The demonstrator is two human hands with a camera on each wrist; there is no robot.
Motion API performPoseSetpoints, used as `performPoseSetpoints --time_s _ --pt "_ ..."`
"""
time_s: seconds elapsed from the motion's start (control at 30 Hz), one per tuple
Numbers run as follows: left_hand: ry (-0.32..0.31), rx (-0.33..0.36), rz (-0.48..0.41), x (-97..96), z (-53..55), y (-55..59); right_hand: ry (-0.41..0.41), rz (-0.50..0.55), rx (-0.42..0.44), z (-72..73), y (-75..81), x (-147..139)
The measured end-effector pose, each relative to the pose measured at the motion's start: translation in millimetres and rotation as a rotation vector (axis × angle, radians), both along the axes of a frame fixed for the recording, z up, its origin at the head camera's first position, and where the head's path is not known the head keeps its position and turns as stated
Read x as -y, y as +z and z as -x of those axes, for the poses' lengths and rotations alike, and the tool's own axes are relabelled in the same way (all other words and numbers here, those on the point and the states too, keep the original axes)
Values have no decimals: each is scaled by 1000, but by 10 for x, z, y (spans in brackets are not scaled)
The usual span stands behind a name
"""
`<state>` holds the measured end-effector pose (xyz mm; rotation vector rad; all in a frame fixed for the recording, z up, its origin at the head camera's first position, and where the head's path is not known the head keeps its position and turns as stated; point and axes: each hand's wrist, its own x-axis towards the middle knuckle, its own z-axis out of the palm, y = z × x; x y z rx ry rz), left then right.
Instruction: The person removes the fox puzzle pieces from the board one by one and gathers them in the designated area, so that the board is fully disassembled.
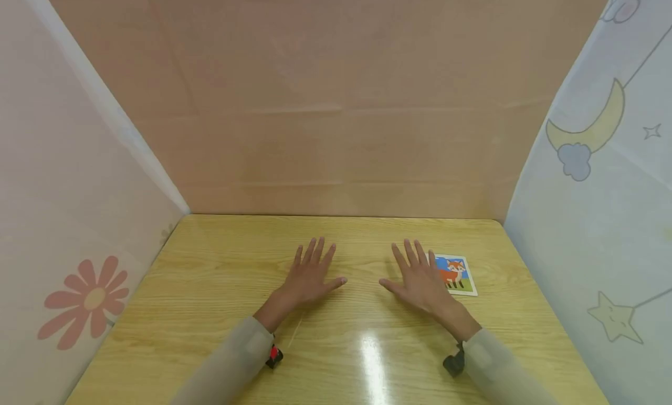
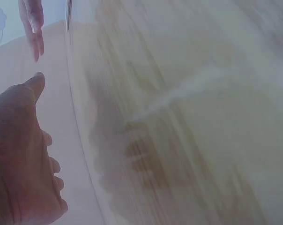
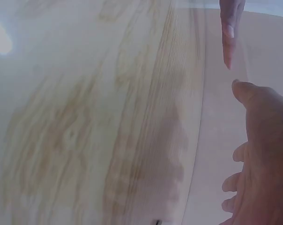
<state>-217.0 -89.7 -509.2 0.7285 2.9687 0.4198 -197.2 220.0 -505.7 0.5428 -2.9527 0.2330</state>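
Both hands are held palm down over the wooden table point(image 1: 346, 311), fingers spread and straight, with nothing in them. My left hand point(image 1: 307, 276) is left of centre, its thumb pointing inward. To the right, my right hand point(image 1: 420, 281) partly covers a square picture card point(image 1: 464, 282) showing an orange fox on grass under a blue sky. The card's left part is hidden behind that hand. In the left wrist view the left hand point(image 2: 19, 154) appears apart from the tabletop, above its shadow. The right wrist view shows the right hand point(image 3: 268, 150) likewise raised.
A plain brownish cloth point(image 1: 341, 101) hangs behind the table's far edge. White cloth walls stand at both sides, the left one with a red flower point(image 1: 94, 300), the right one with a yellow moon point(image 1: 593, 131). Light glares off the table's near middle.
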Motion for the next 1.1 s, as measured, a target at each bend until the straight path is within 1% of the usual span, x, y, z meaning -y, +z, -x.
performPoseSetpoints --time_s 0.1,0.23,0.4,0.5,0.6,0.67,0.83,1.03,1.1 --pt "-14 4 11 -71 -1 12 -5 -15 19 -12 14 -59" --pt "-35 2 9 -166 -5 33 -4 0 30 -31 29 -150" --pt "-65 -7 12 -292 -3 37 6 23 -1 -36 20 -280" --pt "-83 -18 25 -377 1 25 4 11 -8 -46 22 -366" --pt "-98 -28 40 -465 3 18 -1 -1 13 -59 21 -457" --pt "-107 -27 46 -523 -7 30 -5 -7 27 -63 12 -526" --pt "-123 -26 46 -653 -34 59 -3 -19 26 -77 -3 -703" --pt "-143 -22 68 -828 -44 37 3 15 46 -97 6 -895" --pt "-153 -20 71 -894 -42 19 13 19 32 -99 -3 -964"
